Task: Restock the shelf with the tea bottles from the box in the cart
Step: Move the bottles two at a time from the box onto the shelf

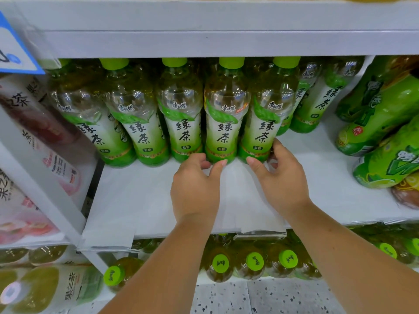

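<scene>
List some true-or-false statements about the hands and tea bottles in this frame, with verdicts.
1. The front tea bottles stand upright on the shelf. True.
2. Their caps are red. False: they are green.
3. The right hand curls round the foot of the fifth bottle from the left. True.
4. The left hand lifts a bottle clear of the shelf. False: it pinches the foot of the fourth bottle, which stands on the shelf.
5. The lower bottles, under this shelf, also have green caps. True.
</scene>
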The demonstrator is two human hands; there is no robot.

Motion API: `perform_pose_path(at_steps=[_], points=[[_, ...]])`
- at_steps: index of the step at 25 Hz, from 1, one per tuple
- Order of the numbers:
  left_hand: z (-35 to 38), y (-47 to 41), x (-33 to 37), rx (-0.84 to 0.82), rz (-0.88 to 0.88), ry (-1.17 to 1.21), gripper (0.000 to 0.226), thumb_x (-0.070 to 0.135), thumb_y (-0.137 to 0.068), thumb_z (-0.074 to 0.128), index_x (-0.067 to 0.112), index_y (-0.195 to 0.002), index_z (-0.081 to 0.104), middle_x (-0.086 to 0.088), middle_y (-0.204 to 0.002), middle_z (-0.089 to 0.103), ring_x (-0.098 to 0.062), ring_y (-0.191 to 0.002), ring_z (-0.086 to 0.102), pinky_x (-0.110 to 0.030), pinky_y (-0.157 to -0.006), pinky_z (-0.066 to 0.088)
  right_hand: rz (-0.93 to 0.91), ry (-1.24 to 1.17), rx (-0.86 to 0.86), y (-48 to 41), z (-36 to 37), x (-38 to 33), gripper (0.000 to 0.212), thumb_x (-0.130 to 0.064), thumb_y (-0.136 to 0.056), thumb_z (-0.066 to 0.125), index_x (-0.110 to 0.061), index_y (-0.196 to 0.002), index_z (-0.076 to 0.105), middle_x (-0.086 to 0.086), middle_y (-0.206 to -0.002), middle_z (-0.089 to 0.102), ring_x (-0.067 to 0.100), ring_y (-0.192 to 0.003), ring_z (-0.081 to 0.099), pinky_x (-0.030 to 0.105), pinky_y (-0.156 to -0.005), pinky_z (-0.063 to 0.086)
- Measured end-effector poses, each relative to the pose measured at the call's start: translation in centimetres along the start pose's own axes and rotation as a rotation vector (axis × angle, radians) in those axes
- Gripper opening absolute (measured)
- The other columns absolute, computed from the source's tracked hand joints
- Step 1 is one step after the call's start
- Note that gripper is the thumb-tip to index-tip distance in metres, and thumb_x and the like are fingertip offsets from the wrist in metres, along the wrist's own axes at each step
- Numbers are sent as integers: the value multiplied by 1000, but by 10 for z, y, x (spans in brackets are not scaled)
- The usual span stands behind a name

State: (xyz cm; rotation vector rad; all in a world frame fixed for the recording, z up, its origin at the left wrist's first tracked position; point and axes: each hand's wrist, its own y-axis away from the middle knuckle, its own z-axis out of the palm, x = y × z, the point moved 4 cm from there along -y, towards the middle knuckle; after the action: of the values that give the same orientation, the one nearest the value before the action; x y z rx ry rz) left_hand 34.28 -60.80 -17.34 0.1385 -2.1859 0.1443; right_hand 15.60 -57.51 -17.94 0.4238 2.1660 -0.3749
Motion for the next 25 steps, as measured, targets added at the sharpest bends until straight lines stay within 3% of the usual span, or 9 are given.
perform_pose_path(at_steps=[5,8,9,11,15,18,21,23,25], points=[[-2,3,1,-69,36,-3,51,52,-88,71,20,-128,62,15,-108,66,-12,-95,65,-32,-82,52,83,-37,-40,1,-2,-3,56,-34,-92,72,-34,-143,50,-22,-121,61,-13,-99,55,-7,-81,34],[-5,0,-4,-171,29,36,54,50,-87,74,23,-131,58,18,-107,62,-4,-77,62,-32,-77,54,204,-190,-113,2,-7,-9,51,-24,-96,68,-26,-143,51,-16,-127,64,3,-118,57,9,-99,41],[-6,0,-5,-219,18,56,55,48,-87,74,24,-133,56,18,-107,61,-2,-75,60,-30,-76,52,257,-245,-117,3,-10,-11,43,-23,-98,65,-23,-139,52,-16,-120,66,5,-117,59,11,-98,43],[-9,2,-5,-318,-19,102,59,45,-88,73,24,-139,51,18,-112,58,-2,-82,60,-26,-77,50,351,-321,-97,11,-14,-18,38,-29,-104,54,-21,-140,51,-24,-107,60,3,-108,58,10,-92,41],[-26,17,3,-471,-115,225,58,44,-91,69,30,-143,48,17,-122,56,4,-100,57,-24,-84,45,445,-348,-98,46,-18,-24,50,-45,-104,46,-29,-151,41,-16,-125,45,5,-118,40,26,-105,31],[-48,37,13,-581,-147,245,52,48,-93,65,33,-141,49,17,-121,57,4,-104,56,-22,-81,43,544,-380,-118,75,-26,-29,44,-52,-101,48,-35,-142,48,-12,-135,54,11,-122,55,38,-113,39],[-77,62,13,-677,-183,207,57,57,-92,61,31,-141,47,11,-127,59,-8,-112,58,-33,-95,47,581,-410,-156,113,-41,-41,37,-52,-101,49,-35,-133,52,-4,-139,57,13,-114,61,48,-114,41],[-98,81,14,-728,-208,166,57,58,-95,56,30,-143,47,8,-133,56,-13,-118,56,-37,-101,45,598,-374,-180,142,-56,-48,46,-59,-96,50,-37,-137,50,-5,-144,54,17,-125,57,49,-115,39],[-116,102,21,-813,-215,113,53,58,-98,51,29,-142,50,6,-137,55,-16,-123,55,-33,-92,49,623,-331,-204,174,-75,-60,61,-66,-90,47,-38,-144,46,-7,-147,52,19,-133,51,50,-116,38]])
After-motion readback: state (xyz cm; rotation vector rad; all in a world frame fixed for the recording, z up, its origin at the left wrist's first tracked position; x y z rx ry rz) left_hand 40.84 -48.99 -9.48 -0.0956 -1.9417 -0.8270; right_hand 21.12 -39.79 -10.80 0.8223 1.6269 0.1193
